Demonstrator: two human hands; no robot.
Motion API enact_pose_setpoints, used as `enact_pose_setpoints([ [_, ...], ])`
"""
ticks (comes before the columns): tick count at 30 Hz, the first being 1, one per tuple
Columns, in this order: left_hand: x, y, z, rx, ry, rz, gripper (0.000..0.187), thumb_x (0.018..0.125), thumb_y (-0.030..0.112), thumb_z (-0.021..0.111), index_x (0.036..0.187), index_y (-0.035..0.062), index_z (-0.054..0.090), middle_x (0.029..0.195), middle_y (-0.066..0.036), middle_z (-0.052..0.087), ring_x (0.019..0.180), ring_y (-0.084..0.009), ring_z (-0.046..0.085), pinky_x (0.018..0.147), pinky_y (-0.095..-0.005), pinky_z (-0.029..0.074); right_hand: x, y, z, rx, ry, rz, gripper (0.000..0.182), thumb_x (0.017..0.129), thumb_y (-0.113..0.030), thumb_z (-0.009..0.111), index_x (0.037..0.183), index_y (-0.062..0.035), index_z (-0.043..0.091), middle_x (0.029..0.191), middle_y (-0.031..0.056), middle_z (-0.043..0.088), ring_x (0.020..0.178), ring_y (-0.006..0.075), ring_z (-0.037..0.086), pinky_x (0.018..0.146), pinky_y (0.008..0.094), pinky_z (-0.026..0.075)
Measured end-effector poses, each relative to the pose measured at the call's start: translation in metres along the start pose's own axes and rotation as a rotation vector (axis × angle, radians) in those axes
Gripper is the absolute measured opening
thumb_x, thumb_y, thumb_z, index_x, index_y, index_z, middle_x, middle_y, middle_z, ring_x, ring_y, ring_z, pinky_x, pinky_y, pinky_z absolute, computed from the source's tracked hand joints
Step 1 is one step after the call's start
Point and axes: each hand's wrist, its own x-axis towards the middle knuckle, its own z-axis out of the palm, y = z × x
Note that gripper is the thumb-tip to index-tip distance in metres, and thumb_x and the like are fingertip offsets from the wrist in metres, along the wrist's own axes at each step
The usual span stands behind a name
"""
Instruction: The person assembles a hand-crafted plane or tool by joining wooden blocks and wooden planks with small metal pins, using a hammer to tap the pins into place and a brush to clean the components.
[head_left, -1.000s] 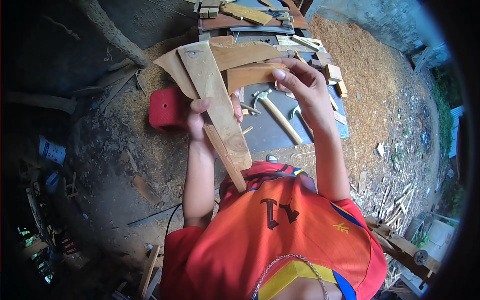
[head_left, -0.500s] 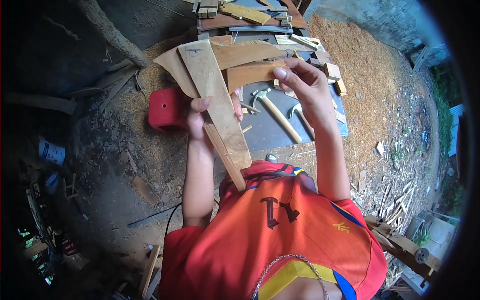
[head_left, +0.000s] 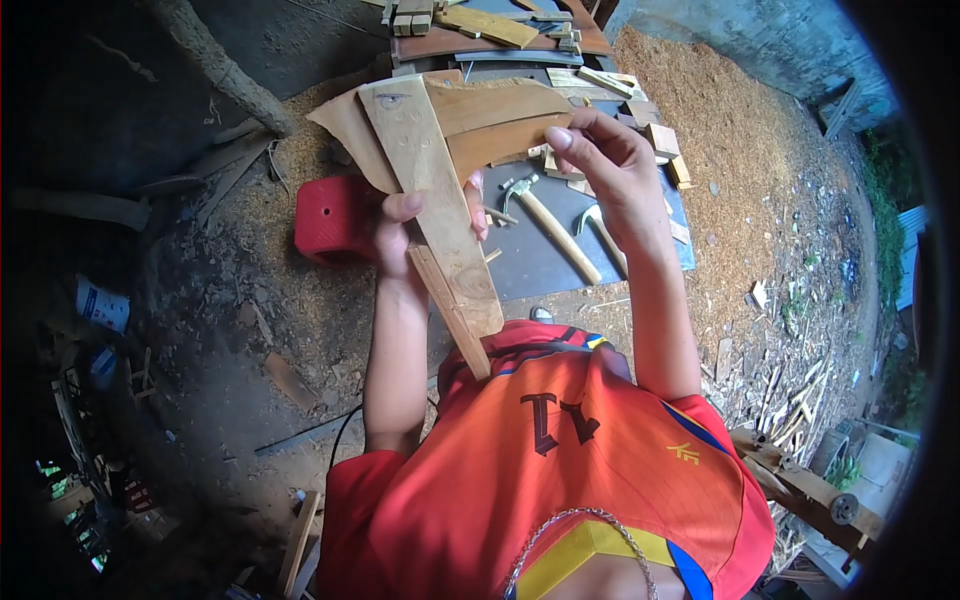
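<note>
My left hand (head_left: 398,225) is wrapped around a wooden assembly, thumb on top and fingertips showing past its right edge. Its long flat board (head_left: 428,170) has an eye-like pencil mark and several round marks near the top. Wider shaped pieces stick out on both sides, one a rough-edged wooden piece (head_left: 490,105) on the right. A narrow wooden strip (head_left: 450,315) runs along the lower left. My right hand (head_left: 612,170) pinches the right end of a smaller curved wooden piece (head_left: 500,140) between thumb and fingers. That piece lies against the board's right edge, below the rough-edged piece.
Two hammers, a nearer claw hammer (head_left: 550,230) and a second hammer (head_left: 603,240), lie on a dark table (head_left: 520,275). Wood blocks (head_left: 662,140) sit along its right side. A red plastic stool (head_left: 330,220) stands at the left. Sawdust (head_left: 720,130) covers the ground.
The curved piece in my right hand has moved slightly up and left, closing the gap to the board and the rough-edged piece. My left hand keeps its hold.
</note>
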Motion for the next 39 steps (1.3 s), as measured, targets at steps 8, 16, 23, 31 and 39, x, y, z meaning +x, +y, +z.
enact_pose_setpoints([
  [8,-0.007,0.006,-0.010,0.024,-0.025,0.026,0.086,0.074,0.054,0.073,0.128,-0.0089,0.052,0.100,-0.021,0.061,0.073,-0.0255,0.067,0.066,-0.0361,0.056,-0.005,0.014,0.005,-0.030,-0.021,0.017,0.032,0.092,-0.026,0.083,0.109,-0.0008,0.074,0.083,-0.0049,0.062,0.080,0.0049,0.057,0.077,0.0236,0.047],
  [16,-0.008,0.006,-0.010,0.015,0.021,-0.004,0.090,0.073,0.053,0.074,0.133,-0.0093,0.046,0.100,-0.023,0.060,0.073,-0.0268,0.066,0.066,-0.0378,0.056,-0.003,0.007,0.010,0.025,-0.008,0.013,0.034,0.092,-0.027,0.082,0.111,0.0000,0.074,0.085,-0.0038,0.065,0.081,0.0056,0.058,0.078,0.0239,0.048],
  [23,-0.004,0.003,-0.006,0.013,-0.019,-0.045,0.090,0.072,0.053,0.075,0.131,-0.0098,0.048,0.092,-0.021,0.061,0.072,-0.0264,0.066,0.065,-0.0366,0.055,-0.001,0.000,0.008,-0.015,0.006,0.000,0.033,0.092,-0.029,0.082,0.107,-0.0007,0.074,0.083,-0.0038,0.064,0.081,0.0056,0.057,0.078,0.0234,0.048],
  [31,-0.002,-0.004,0.002,-0.085,-0.112,0.018,0.091,0.081,0.044,0.074,0.148,-0.0009,0.033,0.106,-0.018,0.051,0.074,-0.0249,0.060,0.065,-0.0353,0.056,-0.003,0.000,-0.001,-0.023,-0.012,0.007,0.034,0.092,-0.030,0.082,0.109,-0.0012,0.075,0.083,-0.0040,0.063,0.081,0.0056,0.057,0.079,0.0231,0.047],
  [39,-0.003,-0.004,-0.001,-0.083,-0.073,0.017,0.088,0.081,0.046,0.073,0.147,0.0008,0.036,0.107,-0.018,0.051,0.075,-0.0241,0.059,0.066,-0.0350,0.054,-0.011,0.005,-0.007,-0.061,-0.027,0.030,0.036,0.093,-0.030,0.082,0.113,-0.0009,0.075,0.085,-0.0049,0.062,0.081,0.0050,0.056,0.079,0.0222,0.046],
])
